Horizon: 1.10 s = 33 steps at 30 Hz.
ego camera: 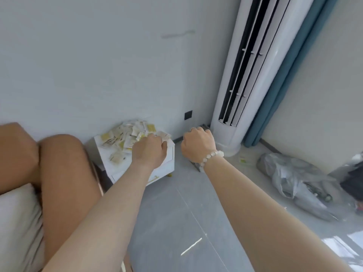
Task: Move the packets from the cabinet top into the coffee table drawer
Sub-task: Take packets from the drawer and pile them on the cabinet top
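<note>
Against the pale wall, beside the brown sofa point(59, 173), stands a small white cabinet point(167, 163). Its top carries a loose heap of white and yellow packets point(125, 136), piled toward the wall side, with a few lying singly nearer the front edge.

My left hand point(150, 149) reaches over the right front part of the cabinet top. Its fingers are curled down at the edge of the heap, where a packet or two shows just past the knuckles. The fingertips are hidden behind the back of the hand, so I cannot tell whether they grip any packet.

My right hand point(197, 145) is held to the right of the cabinet, over the grey floor point(176, 213), apart from my left hand. Its fingers are curled inward; I cannot tell whether anything is inside them. A bead bracelet point(211, 157) sits on that wrist, and a dark patterned object shows partly under the wrist, too hidden to identify.

Right of my hands stands a tall white air conditioner point(255, 75) in the room corner, with a blue curtain point(290, 75) behind it. A crumpled grey plastic bag point(294, 183) lies on the floor further right. A black wall socket point(188, 115) sits low on the wall above the cabinet.
</note>
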### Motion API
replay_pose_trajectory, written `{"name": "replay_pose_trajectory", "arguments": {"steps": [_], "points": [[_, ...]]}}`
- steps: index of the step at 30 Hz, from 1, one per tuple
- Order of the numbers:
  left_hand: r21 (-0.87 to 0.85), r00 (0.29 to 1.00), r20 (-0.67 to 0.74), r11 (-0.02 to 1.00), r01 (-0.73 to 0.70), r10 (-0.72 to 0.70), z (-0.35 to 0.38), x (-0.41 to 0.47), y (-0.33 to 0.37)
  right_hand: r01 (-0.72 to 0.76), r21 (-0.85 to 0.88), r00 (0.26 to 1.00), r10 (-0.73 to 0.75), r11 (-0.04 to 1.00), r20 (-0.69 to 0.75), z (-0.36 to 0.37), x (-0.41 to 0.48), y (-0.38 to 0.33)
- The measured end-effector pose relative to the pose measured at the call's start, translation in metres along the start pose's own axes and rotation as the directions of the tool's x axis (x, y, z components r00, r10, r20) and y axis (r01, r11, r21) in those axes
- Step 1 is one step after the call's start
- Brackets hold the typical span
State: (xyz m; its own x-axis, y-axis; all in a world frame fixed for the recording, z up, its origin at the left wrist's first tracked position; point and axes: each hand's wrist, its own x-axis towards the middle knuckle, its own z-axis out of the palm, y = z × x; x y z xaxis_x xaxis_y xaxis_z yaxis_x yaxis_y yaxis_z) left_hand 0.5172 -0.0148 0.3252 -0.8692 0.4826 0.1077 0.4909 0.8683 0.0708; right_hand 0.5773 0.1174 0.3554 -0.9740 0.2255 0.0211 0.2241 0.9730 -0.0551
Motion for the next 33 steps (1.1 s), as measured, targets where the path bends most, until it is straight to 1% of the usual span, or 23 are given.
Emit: {"name": "replay_pose_trajectory", "arguments": {"steps": [5, 9, 14, 17, 27, 33], "points": [[-0.002, 0.99, 0.048, 0.992, 0.13, -0.13, 0.012, 0.007, -0.035, 0.128, 0.019, 0.991, -0.129, 0.992, 0.042, 0.018, 0.041, -0.028], [0.003, 0.975, 0.046, 0.976, 0.219, -0.219, 0.012, 0.034, -0.063, 0.178, 0.006, 0.983, -0.178, 0.984, 0.04, 0.029, 0.079, -0.043], [-0.014, 0.964, 0.038, 0.965, 0.263, -0.263, 0.021, 0.081, -0.092, 0.232, -0.04, 0.97, -0.229, 0.972, 0.082, 0.045, 0.136, -0.059], [-0.044, 0.958, 0.044, 0.957, 0.287, -0.285, 0.028, 0.113, -0.115, 0.264, -0.047, 0.964, -0.261, 0.963, 0.053, 0.047, 0.178, -0.076], [-0.1, 0.945, 0.1, 0.942, 0.319, -0.31, 0.049, 0.211, -0.181, 0.227, -0.018, 0.972, -0.225, 0.974, 0.061, 0.066, 0.294, -0.103], [-0.095, 0.925, 0.234, 0.94, 0.329, -0.3, 0.079, 0.241, -0.2, 0.224, -0.006, 0.968, -0.222, 0.975, 0.116, 0.088, 0.34, -0.102]]}}
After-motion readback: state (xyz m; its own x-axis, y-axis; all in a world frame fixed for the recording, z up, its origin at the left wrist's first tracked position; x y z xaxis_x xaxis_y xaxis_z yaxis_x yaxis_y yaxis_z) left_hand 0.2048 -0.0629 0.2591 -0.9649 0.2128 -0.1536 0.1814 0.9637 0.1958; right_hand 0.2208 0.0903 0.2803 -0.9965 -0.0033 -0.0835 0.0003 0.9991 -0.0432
